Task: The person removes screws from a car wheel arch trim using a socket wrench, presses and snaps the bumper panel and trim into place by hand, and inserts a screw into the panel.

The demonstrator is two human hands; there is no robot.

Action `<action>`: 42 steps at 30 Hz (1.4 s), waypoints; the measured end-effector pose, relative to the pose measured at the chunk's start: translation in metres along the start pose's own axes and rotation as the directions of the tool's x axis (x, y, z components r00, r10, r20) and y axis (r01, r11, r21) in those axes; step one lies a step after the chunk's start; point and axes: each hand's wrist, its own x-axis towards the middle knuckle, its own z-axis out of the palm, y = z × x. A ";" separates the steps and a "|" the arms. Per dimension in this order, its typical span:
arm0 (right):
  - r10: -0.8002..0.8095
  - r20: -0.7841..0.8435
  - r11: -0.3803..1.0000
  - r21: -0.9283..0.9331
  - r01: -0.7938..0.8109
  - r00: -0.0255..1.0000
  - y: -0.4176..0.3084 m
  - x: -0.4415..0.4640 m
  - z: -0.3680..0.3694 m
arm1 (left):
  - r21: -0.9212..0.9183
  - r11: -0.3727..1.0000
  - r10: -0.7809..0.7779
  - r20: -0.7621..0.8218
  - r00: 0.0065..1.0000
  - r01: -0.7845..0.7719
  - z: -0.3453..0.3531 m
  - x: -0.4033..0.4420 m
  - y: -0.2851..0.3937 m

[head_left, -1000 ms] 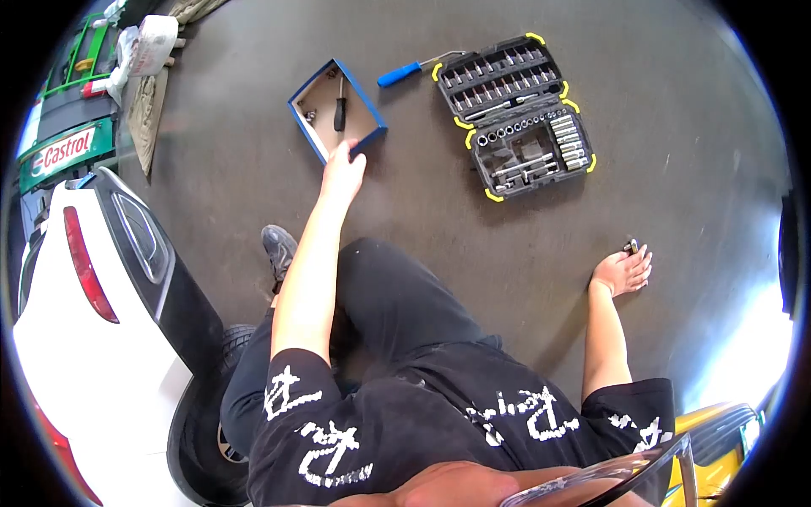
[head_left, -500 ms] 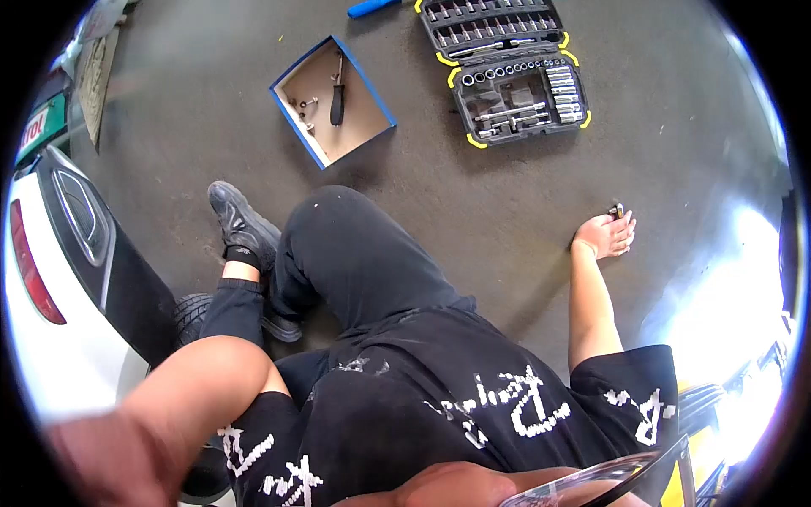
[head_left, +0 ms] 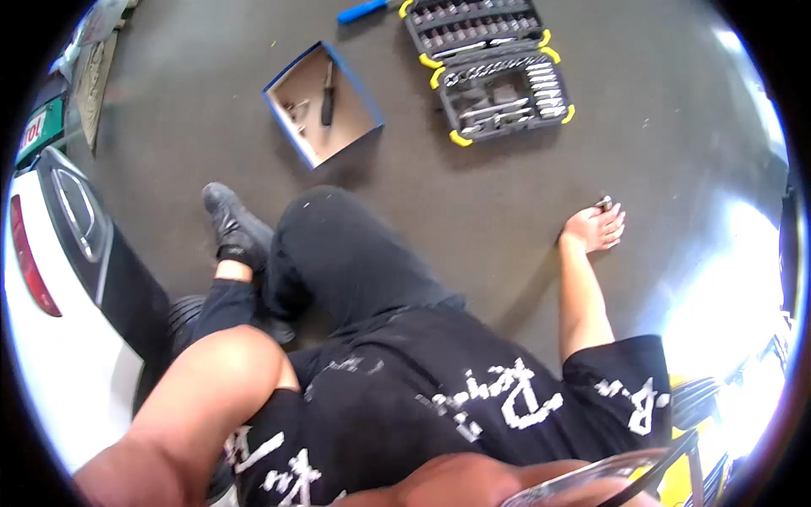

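Observation:
My right hand (head_left: 596, 228) rests low over the dark floor, fingers curled round a small metal tool (head_left: 604, 203) whose end shows beyond the knuckles. At the bottom left, my left arm is bent back toward the camera; my left hand (head_left: 127, 475) is a blurred patch at the edge, its fingers hidden. A blue-edged open box (head_left: 351, 106) holds a black-handled screwdriver (head_left: 327, 106) and several small metal parts (head_left: 296, 111). Right of it lies an open socket set case (head_left: 507, 89) with bits and sockets. A blue-handled tool (head_left: 363, 11) lies at the top edge.
A white and black car body panel (head_left: 76, 338) with a red light stands at the left, a tyre (head_left: 186, 313) beside it. My legs are bent on the floor (head_left: 473, 211), my shoe (head_left: 232, 220) below the box. Bright glare and yellow parts show at the lower right.
My left hand has left the box's near edge and swung back to the lower left. The view has shifted, while my right hand stays on the floor with the metal tool.

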 end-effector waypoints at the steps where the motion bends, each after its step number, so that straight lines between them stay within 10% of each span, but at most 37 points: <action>1: 0.019 -0.014 1.000 0.009 -0.019 1.000 -0.003 0.007 0.004 | -0.103 0.988 -0.083 0.272 0.959 0.115 -0.013 -0.007 0.007; 6: 0.034 -0.039 0.999 0.035 -0.033 0.999 -0.012 0.007 0.006 | 0.483 0.874 0.058 0.009 0.998 -0.055 -0.014 -0.005 -0.004; 14: 0.039 -0.052 0.997 0.066 -0.036 0.998 -0.014 0.009 0.002 | 0.918 0.202 0.134 0.321 0.938 -0.343 -0.061 -0.017 -0.003; 18: 0.039 -0.012 0.993 0.109 -0.037 0.999 -0.015 0.012 -0.008 | 0.819 -0.215 0.212 0.571 0.793 -0.532 -0.104 -0.020 0.015; 22: 0.042 0.061 0.994 0.100 -0.048 0.997 -0.017 0.019 -0.011 | 0.531 -0.705 0.560 0.009 0.829 0.470 -0.222 -0.044 0.072; 25: 0.057 0.083 0.992 0.108 -0.066 0.995 -0.014 0.019 -0.014 | 0.273 -0.482 0.519 -0.677 0.522 0.833 -0.326 -0.109 0.100; 28: 0.063 0.098 0.990 0.119 -0.075 0.993 -0.015 0.020 -0.016 | 0.030 -0.916 0.249 -0.739 0.626 0.400 -0.391 -0.142 0.104; 34: 0.063 0.132 0.991 0.110 -0.078 0.989 -0.014 0.021 -0.017 | -0.161 -0.978 0.052 -0.798 0.601 -0.129 -0.476 -0.150 0.120; 36: 0.066 0.148 0.989 0.119 -0.084 0.987 -0.014 0.025 -0.016 | -0.186 -0.969 0.074 -0.844 0.532 -0.160 -0.492 -0.150 0.124; 42: 0.079 0.123 0.992 0.090 -0.090 0.989 -0.016 0.019 -0.019 | -0.109 -0.990 -0.004 -0.633 0.774 -0.094 -0.491 -0.155 0.122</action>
